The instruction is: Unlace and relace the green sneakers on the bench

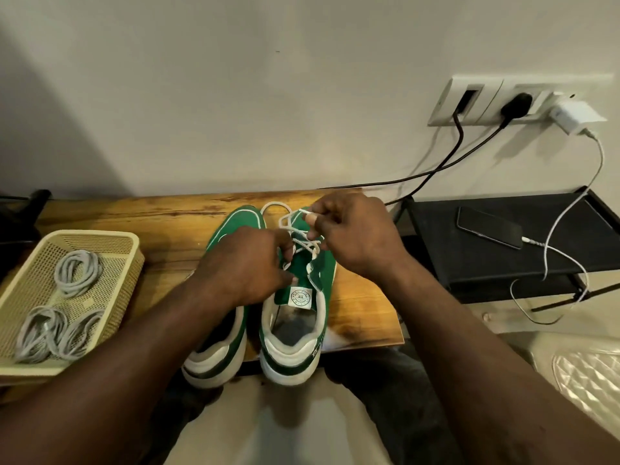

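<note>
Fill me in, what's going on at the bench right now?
A person is working the white lace of the right-hand green sneaker, which sits beside its pair on the wooden bench, heels toward them. The right hand pinches a loose loop of lace over the toe; the left hand grips the lace near the eyelets. The lace is only partly threaded; unlacing or relacing cannot be told. Grey coiled cords lie in the yellow basket.
</note>
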The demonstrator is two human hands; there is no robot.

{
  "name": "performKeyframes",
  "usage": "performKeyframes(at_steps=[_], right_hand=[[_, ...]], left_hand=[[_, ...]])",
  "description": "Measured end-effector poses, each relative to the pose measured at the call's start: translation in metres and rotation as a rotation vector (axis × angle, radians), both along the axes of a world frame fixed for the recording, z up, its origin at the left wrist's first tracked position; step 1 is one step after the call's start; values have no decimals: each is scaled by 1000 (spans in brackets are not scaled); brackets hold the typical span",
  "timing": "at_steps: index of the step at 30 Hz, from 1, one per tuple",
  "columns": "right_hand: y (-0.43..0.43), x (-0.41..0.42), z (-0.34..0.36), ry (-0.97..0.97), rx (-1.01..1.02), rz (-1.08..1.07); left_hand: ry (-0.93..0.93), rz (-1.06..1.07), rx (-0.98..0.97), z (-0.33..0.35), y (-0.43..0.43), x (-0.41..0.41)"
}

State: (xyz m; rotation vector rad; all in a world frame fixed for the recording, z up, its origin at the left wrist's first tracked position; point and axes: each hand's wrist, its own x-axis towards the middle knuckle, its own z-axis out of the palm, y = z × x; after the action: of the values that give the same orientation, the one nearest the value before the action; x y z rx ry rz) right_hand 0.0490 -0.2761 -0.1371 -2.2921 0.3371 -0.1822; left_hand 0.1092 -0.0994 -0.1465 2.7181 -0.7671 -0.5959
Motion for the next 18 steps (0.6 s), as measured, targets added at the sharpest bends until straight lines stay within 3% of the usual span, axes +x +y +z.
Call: performKeyframes(at_steps=[3, 9, 18], right_hand=[[6, 3, -5, 39, -29, 45], [20, -4, -13, 435, -151, 367], [-11, -11, -3, 508, -96, 288]], left_hand=[[-78, 107, -62, -3, 1, -1], [119, 375, -209, -10, 7, 10], [216, 364, -134, -15, 12, 18]])
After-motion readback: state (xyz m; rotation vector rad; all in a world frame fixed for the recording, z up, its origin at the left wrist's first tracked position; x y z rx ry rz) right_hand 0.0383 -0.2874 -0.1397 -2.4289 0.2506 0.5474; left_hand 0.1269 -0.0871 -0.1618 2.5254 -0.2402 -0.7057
